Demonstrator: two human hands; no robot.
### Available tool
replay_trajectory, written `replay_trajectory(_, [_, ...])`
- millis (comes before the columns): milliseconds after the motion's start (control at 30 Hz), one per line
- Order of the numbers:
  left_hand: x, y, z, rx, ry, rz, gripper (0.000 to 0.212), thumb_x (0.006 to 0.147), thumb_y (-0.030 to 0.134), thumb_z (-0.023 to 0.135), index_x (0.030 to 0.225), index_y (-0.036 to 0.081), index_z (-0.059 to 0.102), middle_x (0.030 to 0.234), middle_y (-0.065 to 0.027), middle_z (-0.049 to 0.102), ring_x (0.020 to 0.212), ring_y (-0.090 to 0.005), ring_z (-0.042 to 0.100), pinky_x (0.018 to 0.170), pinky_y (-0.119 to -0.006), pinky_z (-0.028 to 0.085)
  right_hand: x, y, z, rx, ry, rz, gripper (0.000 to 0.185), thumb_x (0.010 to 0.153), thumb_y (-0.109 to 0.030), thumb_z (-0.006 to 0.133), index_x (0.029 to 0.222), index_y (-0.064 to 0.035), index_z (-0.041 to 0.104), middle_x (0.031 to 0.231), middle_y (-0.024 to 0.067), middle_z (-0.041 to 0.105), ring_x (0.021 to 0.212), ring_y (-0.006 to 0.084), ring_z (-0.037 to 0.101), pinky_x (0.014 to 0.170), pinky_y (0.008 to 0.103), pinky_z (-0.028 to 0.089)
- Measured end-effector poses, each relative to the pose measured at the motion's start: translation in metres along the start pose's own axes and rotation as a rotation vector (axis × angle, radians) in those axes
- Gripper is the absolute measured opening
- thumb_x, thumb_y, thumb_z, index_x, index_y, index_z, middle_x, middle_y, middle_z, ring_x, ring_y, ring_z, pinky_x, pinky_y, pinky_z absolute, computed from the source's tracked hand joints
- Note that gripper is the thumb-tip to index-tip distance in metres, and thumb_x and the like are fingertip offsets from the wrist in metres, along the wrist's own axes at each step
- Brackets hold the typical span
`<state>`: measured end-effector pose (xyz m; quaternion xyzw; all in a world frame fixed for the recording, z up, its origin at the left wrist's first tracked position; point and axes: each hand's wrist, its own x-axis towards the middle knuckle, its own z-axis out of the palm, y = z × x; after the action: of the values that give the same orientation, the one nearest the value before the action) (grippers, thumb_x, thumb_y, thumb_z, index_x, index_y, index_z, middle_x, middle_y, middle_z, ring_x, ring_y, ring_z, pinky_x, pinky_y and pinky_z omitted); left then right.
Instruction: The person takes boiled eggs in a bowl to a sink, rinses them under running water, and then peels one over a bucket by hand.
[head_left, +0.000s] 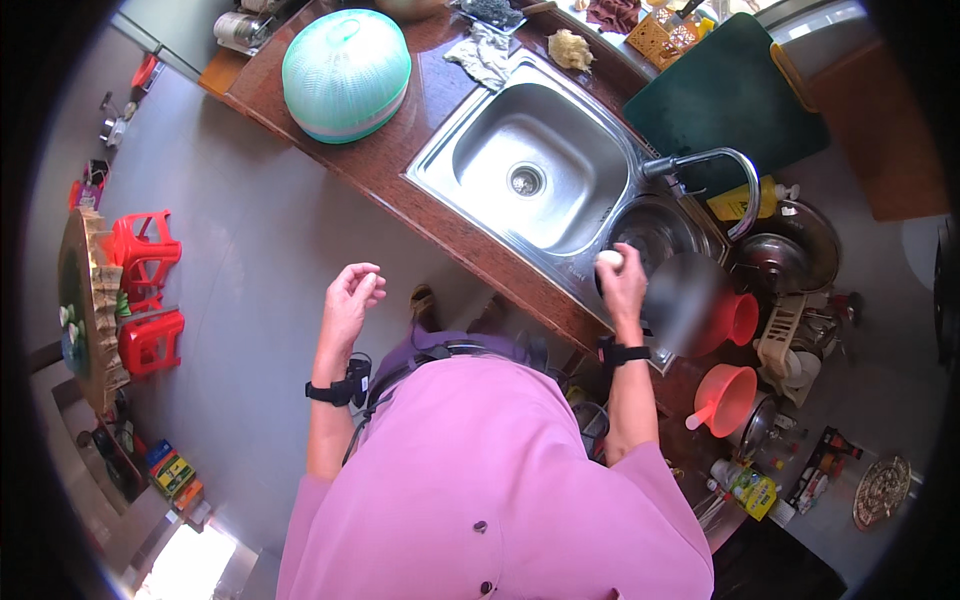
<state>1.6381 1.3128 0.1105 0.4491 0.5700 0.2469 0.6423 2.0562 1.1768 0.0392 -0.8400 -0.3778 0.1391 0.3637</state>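
My right hand (625, 285) is over the edge of the stainless-steel sink (487, 187), near its smaller round basin (649, 221). Its fingers grip a small, pale, rounded object (610, 259) that looks like an egg; most of it is hidden by the fingers. A blurred grey, round shape (682, 300) lies just right of this hand, too unclear to name. My left hand (351, 304) hangs over the floor in front of the counter, its fingers loosely curled, nothing visible in it. The sink's large basin (480, 161) holds no dishes.
A curved faucet (720, 157) arches beside a dark green cutting board (727, 112). On the brown countertop (330, 161) stands a green mesh food cover (346, 82). A grey cloth (484, 56) lies by the sink corner. Red dippers (724, 397) and a dish rack (784, 330) crowd the right.
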Motion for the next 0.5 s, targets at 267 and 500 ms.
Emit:
replay_trajectory(267, [0.002,0.000,0.004,-0.019,-0.035,0.030,0.017,0.094,0.017,0.053,0.105,0.006,0.059,0.090,-0.0037,0.062,0.079,-0.0109,0.059,0.070,-0.023,0.046,-0.042,-0.088,0.052,-0.240,-0.287,-0.586,0.042,0.071,-0.018,0.074,0.107,-0.0069,0.056,0.094,0.0105,0.059,0.089,0.0285,0.057,0.078,0.0378,0.049])
replay_trajectory(500, [-0.008,-0.007,-0.009,-0.033,0.023,0.001,0.017,0.094,0.016,0.054,0.105,0.005,0.059,0.090,-0.0037,0.062,0.079,-0.0108,0.059,0.071,-0.023,0.047,-0.047,-0.092,0.069,-0.281,-0.280,-0.659,0.044,0.073,-0.017,0.071,0.112,-0.0048,0.054,0.093,0.0111,0.056,0.087,0.0283,0.054,0.078,0.0378,0.047])
